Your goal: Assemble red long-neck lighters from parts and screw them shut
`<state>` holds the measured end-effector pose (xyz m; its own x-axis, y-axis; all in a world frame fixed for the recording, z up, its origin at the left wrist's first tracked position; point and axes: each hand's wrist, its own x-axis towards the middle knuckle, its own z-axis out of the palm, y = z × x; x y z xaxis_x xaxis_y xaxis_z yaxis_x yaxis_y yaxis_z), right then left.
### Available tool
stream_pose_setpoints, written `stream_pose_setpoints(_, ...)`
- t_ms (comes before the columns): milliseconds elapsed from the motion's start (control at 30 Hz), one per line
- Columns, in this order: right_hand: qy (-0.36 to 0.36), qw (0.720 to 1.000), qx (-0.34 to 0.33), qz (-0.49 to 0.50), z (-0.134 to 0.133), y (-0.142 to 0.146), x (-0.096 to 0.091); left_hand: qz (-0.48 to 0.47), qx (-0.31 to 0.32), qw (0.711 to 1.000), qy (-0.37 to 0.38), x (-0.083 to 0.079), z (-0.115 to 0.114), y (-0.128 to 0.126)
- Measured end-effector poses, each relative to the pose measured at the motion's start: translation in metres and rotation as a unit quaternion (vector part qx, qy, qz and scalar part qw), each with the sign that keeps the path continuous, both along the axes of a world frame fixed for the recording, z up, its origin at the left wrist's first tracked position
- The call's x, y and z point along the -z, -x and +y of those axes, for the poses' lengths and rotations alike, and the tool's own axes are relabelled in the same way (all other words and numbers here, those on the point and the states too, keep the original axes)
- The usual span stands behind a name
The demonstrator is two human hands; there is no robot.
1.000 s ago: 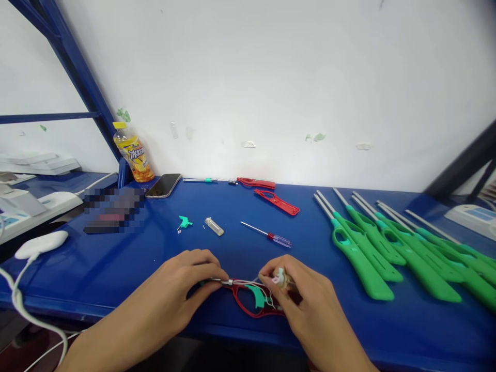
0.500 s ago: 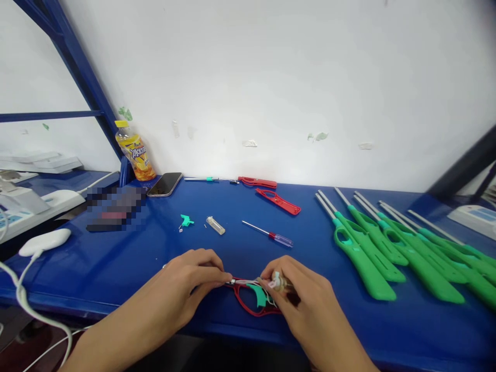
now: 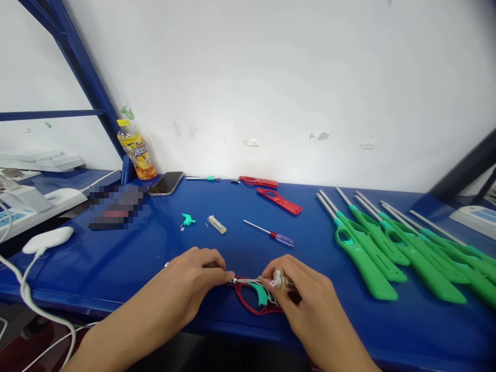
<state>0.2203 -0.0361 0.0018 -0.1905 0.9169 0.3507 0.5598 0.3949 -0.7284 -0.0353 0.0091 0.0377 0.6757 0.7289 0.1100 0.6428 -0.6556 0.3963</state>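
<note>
At the table's front edge lies a red lighter half-shell [image 3: 258, 312] with a teal trigger [image 3: 262, 295] set inside its loop. My left hand [image 3: 196, 274] pinches the metal tube end where it meets the shell, with the thumb and fingers pressed together. My right hand [image 3: 302, 292] is closed around a clear fuel tank [image 3: 287, 283] with a white valve top, held over the shell's handle. Thin pale wires [image 3: 248, 280] run between the two hands. The right fingertips touch these wires near the trigger. Much of the handle is hidden under my right hand.
Ahead lie a screwdriver [image 3: 282, 238], another clear tank [image 3: 217, 224], a loose teal trigger [image 3: 188, 219], red shell halves [image 3: 284, 202] and a tube assembly [image 3: 201, 179]. Several green lighters [image 3: 368, 268] cover the right side. A phone [image 3: 166, 183] and bottle [image 3: 139, 155] stand back left.
Both hands keep their grips and have barely moved. The whole view shifts slightly, with objects appearing a little farther right.
</note>
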Motion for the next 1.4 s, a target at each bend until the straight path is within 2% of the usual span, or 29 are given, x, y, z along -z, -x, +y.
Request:
stream_pose_setpoints(500, 0.001, 1.0, 0.005, -0.007, -0.001, 0.0, -0.001, 0.04, 0.008, 0.999, -0.024, 0.015, 0.0, 0.007)
stream_pose_setpoints(667, 0.004, 1.0, 0.005, -0.007, -0.002, -0.001, 0.0, 0.033, 0.006, 0.998, -0.05, 0.012, -0.005, 0.0)
stream_pose_setpoints(867, 0.001, 1.0, 0.006, -0.007, -0.002, 0.0, 0.003, 0.016, -0.011, 0.999, -0.041, 0.009, -0.014, -0.003)
stream_pose_setpoints(1133, 0.005, 1.0, 0.003, -0.002, -0.004, 0.0, -0.002, -0.064, 0.021, 0.998, -0.015, 0.012, -0.016, -0.025)
stream_pose_setpoints(1400, -0.002, 1.0, 0.004, 0.027, -0.003, 0.0, -0.006, -0.126, 0.0, 0.992, -0.003, 0.014, -0.013, -0.031)
